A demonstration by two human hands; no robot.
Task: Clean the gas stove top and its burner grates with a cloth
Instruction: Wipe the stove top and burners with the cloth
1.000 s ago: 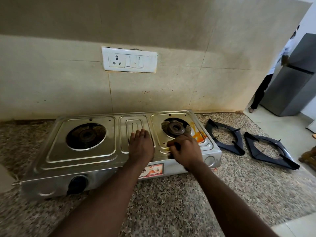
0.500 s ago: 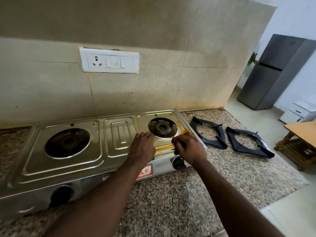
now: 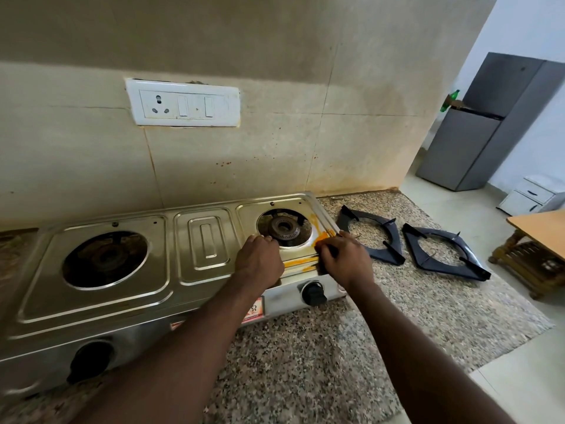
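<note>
A steel two-burner gas stove (image 3: 208, 240) stands on the granite counter with both grates off. My left hand (image 3: 260, 261) rests on the stove top at the left rim of the right burner (image 3: 284, 228). My right hand (image 3: 348, 261) grips a small dark cloth (image 3: 332, 250), mostly hidden under its fingers, and presses it on the front right corner of the top. Orange stains (image 3: 298, 264) streak the steel between my hands and along the burner's right side. Two black burner grates (image 3: 371, 234) (image 3: 443, 252) lie on the counter to the right of the stove.
The left burner (image 3: 105, 258) is bare. Black knobs (image 3: 313, 292) (image 3: 88, 361) sit on the stove front. A switch plate (image 3: 183, 102) is on the tiled wall. Past the counter's right edge stand a grey fridge (image 3: 489, 123), a white drawer unit (image 3: 532, 194) and a wooden table (image 3: 538, 240).
My right hand has slid with the cloth from in front of the right burner to the stove's right corner. My left hand has shifted from the middle panel to the burner rim. The view swung right.
</note>
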